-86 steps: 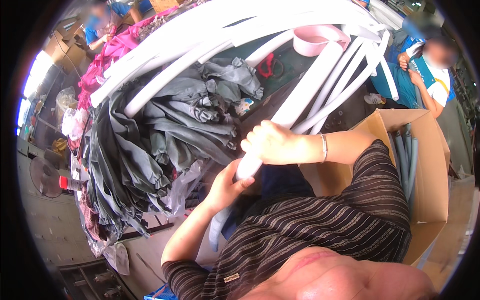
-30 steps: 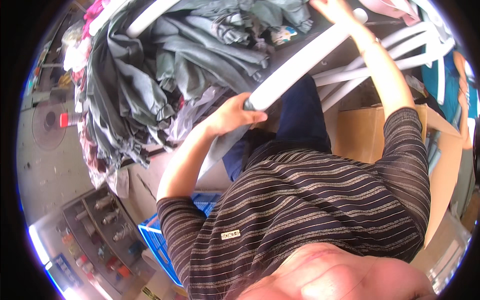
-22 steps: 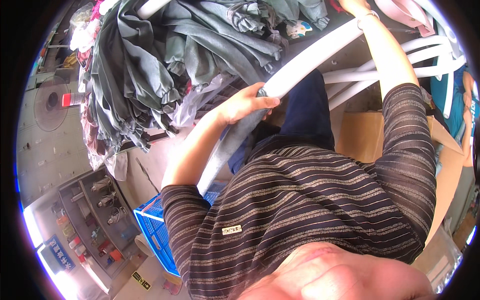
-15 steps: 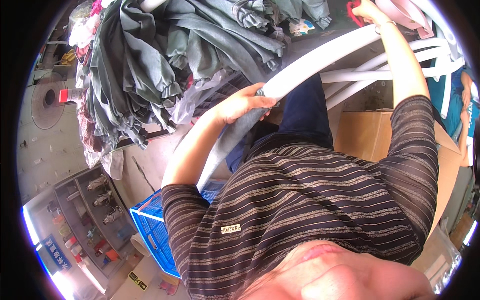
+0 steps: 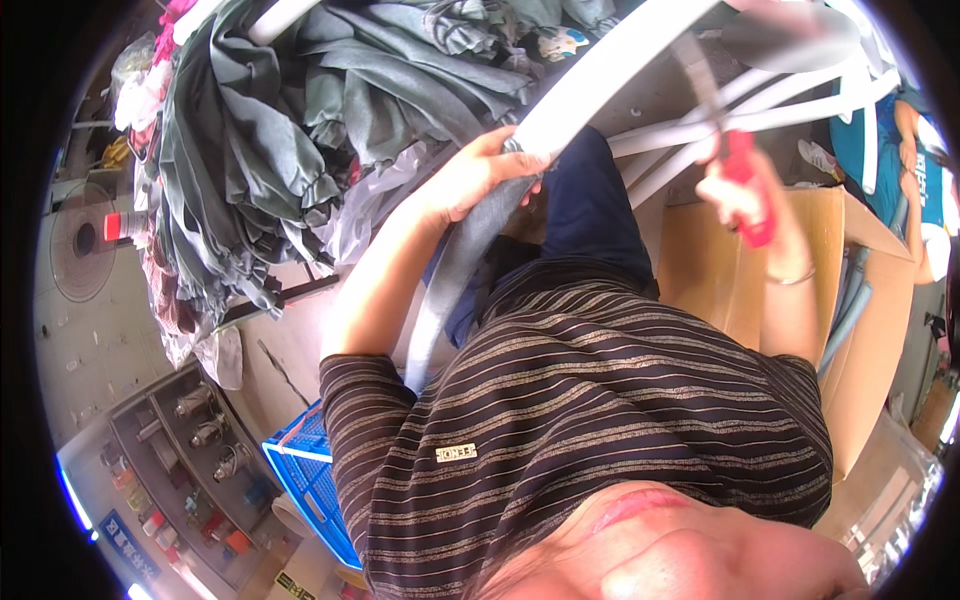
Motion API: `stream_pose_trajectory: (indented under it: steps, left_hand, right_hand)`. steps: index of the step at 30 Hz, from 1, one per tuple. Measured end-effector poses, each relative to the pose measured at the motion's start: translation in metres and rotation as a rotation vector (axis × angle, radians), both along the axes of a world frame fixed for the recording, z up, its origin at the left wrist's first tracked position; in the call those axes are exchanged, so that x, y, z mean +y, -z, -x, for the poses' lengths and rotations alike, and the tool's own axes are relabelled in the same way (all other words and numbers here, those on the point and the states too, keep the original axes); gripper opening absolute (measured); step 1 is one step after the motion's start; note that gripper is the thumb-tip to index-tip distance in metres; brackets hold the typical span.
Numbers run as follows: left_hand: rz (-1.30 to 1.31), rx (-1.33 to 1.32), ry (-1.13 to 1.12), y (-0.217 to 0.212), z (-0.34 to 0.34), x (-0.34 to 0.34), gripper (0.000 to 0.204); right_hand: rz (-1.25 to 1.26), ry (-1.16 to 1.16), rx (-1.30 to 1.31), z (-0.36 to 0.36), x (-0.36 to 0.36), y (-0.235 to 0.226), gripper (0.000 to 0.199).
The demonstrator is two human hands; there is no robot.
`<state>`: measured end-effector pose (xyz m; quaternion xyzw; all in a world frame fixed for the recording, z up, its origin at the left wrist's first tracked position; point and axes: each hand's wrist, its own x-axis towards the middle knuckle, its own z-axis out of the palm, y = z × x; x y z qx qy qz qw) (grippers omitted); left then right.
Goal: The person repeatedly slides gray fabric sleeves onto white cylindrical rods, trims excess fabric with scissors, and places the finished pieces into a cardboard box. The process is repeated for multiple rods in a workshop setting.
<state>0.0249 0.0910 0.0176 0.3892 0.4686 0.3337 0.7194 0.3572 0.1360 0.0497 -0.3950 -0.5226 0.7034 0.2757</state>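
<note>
My left hand is wrapped around a long white tube, right where a grey fabric sleeve covers its lower part. The bare white length slants up to the right past the top edge. The covered length runs down beside my hip. On the right, my right hand grips red-handled scissors, blades pointing up toward the tube but apart from it. Motion blurs the scissors, so how far the blades are parted cannot be seen.
Heaped grey garments fill the table at upper left. More white tubes lie crossed at upper right. An open cardboard box stands by my right arm, a blue plastic crate at my left. Another person is at far right.
My right hand has come down from the table at upper right, now with the red scissors lifted. The tube has swung to a steeper slant; my left hand keeps its grip and has shifted slightly up.
</note>
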Motion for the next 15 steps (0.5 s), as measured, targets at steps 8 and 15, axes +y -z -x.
stream_pose_trajectory:
  steps: [8,15]
  left_hand:
    - [-0.054,-0.003,-0.061,-0.009,-0.004,0.013,0.041]
    - [-0.028,-0.027,-0.062,-0.007,-0.005,0.011,0.038]
  right_hand:
    - [-0.02,-0.193,-0.263,0.031,-0.036,0.025,0.033]
    - [-0.199,-0.344,-0.236,0.057,-0.02,0.029,0.034]
